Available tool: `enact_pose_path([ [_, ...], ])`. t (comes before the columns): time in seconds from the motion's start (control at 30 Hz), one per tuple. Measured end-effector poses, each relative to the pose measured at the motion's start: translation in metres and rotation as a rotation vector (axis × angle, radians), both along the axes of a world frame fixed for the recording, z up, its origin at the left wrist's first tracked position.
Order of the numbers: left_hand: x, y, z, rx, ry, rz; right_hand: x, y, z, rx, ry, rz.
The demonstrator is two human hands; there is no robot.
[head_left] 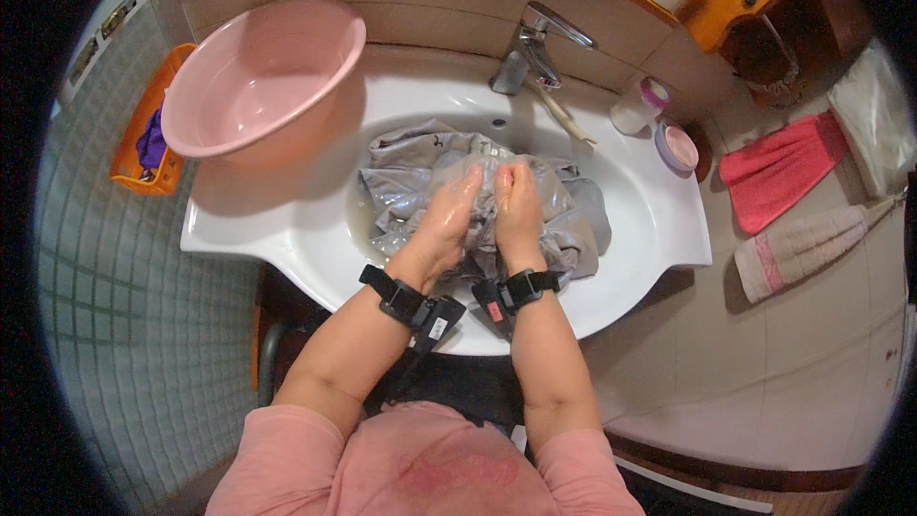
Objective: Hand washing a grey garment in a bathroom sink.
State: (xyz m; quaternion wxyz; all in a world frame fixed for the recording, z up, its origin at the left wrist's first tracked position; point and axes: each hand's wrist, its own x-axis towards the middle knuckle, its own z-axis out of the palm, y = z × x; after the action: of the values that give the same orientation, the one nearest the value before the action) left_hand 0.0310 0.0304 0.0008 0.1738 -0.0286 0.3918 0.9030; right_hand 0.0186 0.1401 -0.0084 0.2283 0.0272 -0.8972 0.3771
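Note:
A wet grey garment (411,158) lies bunched in the white sink (650,220), partly in water; its exact kind cannot be made out. Over the middle of the basin, my left hand (451,210) is closed on a fold of the cloth. Close beside it, my right hand (518,210) grips the same bunched fabric, thumb upward. Both hands look wet, and the cloth hides part of the fingers. Each wrist wears a black strap with a small dark device.
A pink basin (258,86) stands on the counter's left side, near an orange basket (153,172) with purple cloth. Behind the sink rises a chrome faucet (525,53). At right are a pink-lidded jar (638,107), a round tub (676,148), a red towel (778,172) and a pale towel (802,248).

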Motion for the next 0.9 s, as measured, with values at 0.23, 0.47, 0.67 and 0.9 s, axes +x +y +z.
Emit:
enact_pose_path([
  [0.23,-0.002,-0.006,0.001,0.069,0.042,0.156,0.014,-0.017,0.006,0.118,0.345,0.107],
  [0.47,-0.008,-0.004,-0.008,0.014,-0.256,0.007,0.015,-0.024,0.009,0.218,0.252,0.136],
  [0.67,0.002,0.001,-0.007,0.199,0.119,-0.074,-0.002,-0.002,0.002,-0.003,0.183,-0.101],
  [0.9,-0.002,0.0,-0.014,0.115,0.021,0.062,0.027,-0.035,0.017,0.022,0.344,0.226],
])
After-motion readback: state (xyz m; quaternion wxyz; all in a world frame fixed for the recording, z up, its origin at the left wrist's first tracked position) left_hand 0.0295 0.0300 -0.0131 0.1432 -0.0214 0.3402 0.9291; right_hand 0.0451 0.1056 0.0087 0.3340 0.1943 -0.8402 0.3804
